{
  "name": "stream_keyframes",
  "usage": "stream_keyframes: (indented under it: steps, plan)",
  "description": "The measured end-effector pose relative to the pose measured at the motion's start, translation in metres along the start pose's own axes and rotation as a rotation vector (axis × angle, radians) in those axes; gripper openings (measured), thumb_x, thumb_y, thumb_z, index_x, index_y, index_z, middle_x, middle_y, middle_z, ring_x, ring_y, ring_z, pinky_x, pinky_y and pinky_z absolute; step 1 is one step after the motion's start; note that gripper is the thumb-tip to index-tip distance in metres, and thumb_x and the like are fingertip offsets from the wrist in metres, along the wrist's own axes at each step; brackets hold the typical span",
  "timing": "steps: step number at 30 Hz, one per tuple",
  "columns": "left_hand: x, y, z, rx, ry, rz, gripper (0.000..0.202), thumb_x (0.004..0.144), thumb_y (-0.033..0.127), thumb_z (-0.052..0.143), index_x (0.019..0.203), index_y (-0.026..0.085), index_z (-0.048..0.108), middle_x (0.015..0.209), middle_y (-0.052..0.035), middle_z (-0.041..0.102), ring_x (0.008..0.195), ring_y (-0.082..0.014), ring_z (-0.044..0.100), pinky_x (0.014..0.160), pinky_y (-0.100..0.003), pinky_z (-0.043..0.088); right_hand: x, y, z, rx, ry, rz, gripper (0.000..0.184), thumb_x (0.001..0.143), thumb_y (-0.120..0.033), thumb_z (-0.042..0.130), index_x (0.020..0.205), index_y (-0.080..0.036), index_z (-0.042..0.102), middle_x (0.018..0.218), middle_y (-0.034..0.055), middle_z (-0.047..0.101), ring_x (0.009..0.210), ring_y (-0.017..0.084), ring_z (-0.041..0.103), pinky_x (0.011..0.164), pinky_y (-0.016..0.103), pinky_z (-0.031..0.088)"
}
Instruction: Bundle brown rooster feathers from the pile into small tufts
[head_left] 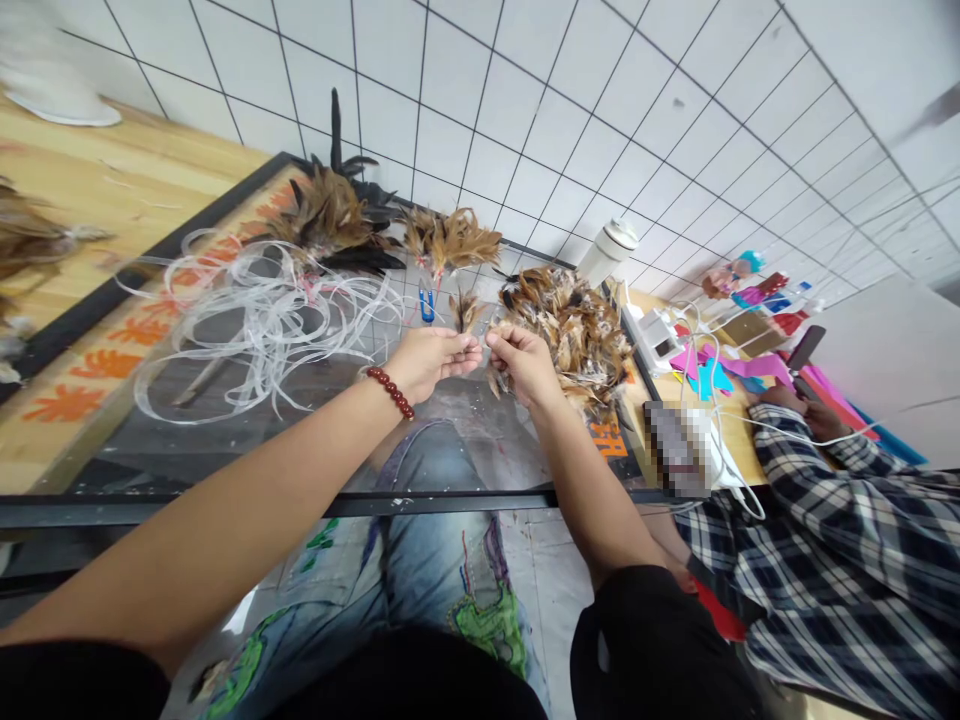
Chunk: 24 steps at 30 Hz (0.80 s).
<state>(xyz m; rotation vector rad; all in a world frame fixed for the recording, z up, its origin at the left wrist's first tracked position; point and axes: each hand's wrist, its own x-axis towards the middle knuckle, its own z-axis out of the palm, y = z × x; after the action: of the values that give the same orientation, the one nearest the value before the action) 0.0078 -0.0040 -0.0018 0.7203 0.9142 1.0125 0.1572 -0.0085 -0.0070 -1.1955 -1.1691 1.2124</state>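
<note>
My left hand (436, 362), with a beaded bracelet at the wrist, pinches a small brown feather (466, 310) that points up from its fingertips. Close beside it, my right hand (523, 362) has thumb and finger pressed together; a bit of feather shows below them, but what exactly they grip is too small to make out. Just behind my hands lie blue-handled thread snips (427, 303). A heap of loose brown feathers (577, 330) is beyond my right hand. To the left is a tangle of clear plastic strips (262, 310).
Bundles of brown feathers (454, 240) and black-brown feathers (330, 215) lie at the back near the tiled wall. A white bottle (609, 250) stands behind the heap. At right are a power strip with cables (660, 335) and a person in a plaid shirt (840, 530).
</note>
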Motion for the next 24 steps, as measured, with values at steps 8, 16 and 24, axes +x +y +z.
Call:
stream_keyframes:
  steps: [8,16,24]
  plan:
    - [0.0,0.001,-0.003,-0.004,-0.112,-0.092,0.008,0.081,0.011,0.062,0.076,0.006,0.066,0.074,-0.0121,0.07,0.064,-0.0136,0.068,0.063,-0.023,0.055,0.003,0.007,0.004,-0.224,0.002,-0.265,0.018,0.07,-0.036,0.068,0.074,-0.019,0.064,0.076,0.0006,0.063,0.072,0.013,0.056,0.072,0.027,0.046]
    - [0.003,0.0,-0.004,0.031,-0.14,-0.05,0.013,0.08,0.009,0.062,0.068,0.008,0.064,0.058,-0.0038,0.061,0.046,-0.006,0.054,0.046,-0.016,0.045,-0.007,-0.016,-0.022,-0.859,-0.013,-0.269,0.021,0.072,-0.039,0.065,0.073,-0.018,0.068,0.065,-0.0002,0.062,0.061,0.011,0.052,0.06,0.023,0.039]
    - [0.002,0.005,-0.002,-0.029,0.052,0.029,0.016,0.085,0.009,0.054,0.071,0.008,0.061,0.058,-0.0017,0.058,0.048,-0.0055,0.053,0.048,-0.016,0.044,-0.019,-0.023,-0.018,-1.184,-0.337,-0.122,0.009,0.066,-0.019,0.063,0.057,-0.017,0.064,0.053,-0.0029,0.057,0.051,0.008,0.045,0.053,0.022,0.031]
